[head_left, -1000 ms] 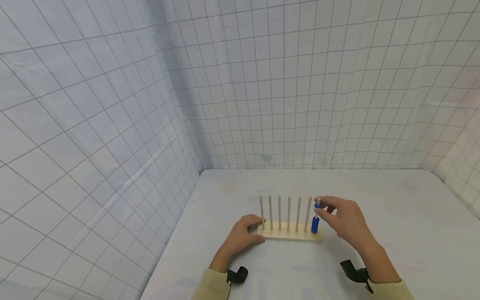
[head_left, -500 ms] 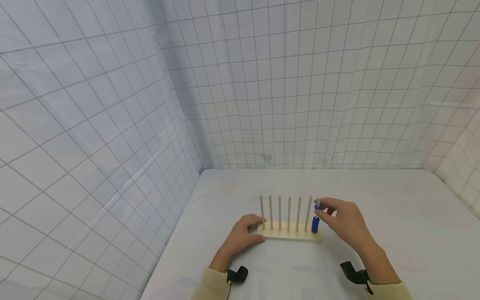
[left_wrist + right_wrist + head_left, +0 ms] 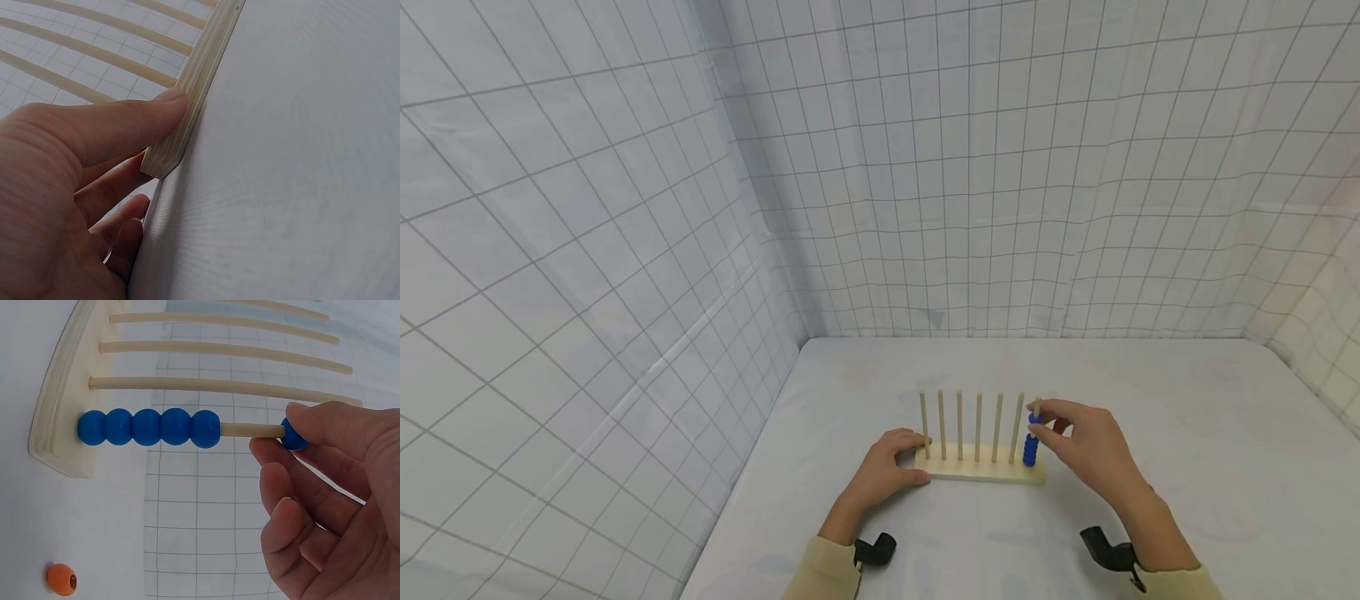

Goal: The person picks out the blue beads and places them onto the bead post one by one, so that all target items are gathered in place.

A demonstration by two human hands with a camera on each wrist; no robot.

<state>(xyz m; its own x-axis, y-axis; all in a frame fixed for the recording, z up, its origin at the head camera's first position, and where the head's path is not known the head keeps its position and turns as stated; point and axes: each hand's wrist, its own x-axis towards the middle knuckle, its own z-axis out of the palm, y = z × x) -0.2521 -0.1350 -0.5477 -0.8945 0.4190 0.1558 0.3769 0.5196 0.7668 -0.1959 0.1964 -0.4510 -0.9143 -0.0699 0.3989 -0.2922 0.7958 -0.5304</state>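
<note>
A pale wooden base [image 3: 977, 473] with a row of upright rods stands on the table. The left hand [image 3: 880, 473] grips the base's left end, thumb on the front edge in the left wrist view. At the far right rod the right hand [image 3: 1093, 442] pinches a blue bead [image 3: 294, 434] between thumb and index finger, near the rod's upper part. Below it, several blue beads [image 3: 147, 427] sit stacked on that same rod, down against the base, with bare rod between. The other rods carry no beads.
An orange bead [image 3: 62, 579] lies on the table beside the base's right end in the right wrist view. White grid-patterned sheets [image 3: 970, 167] hang behind and at both sides of the white table [image 3: 865, 375].
The right hand has moved slightly down along the far right rod with the pinched blue bead. The left hand and the base have stayed in place.
</note>
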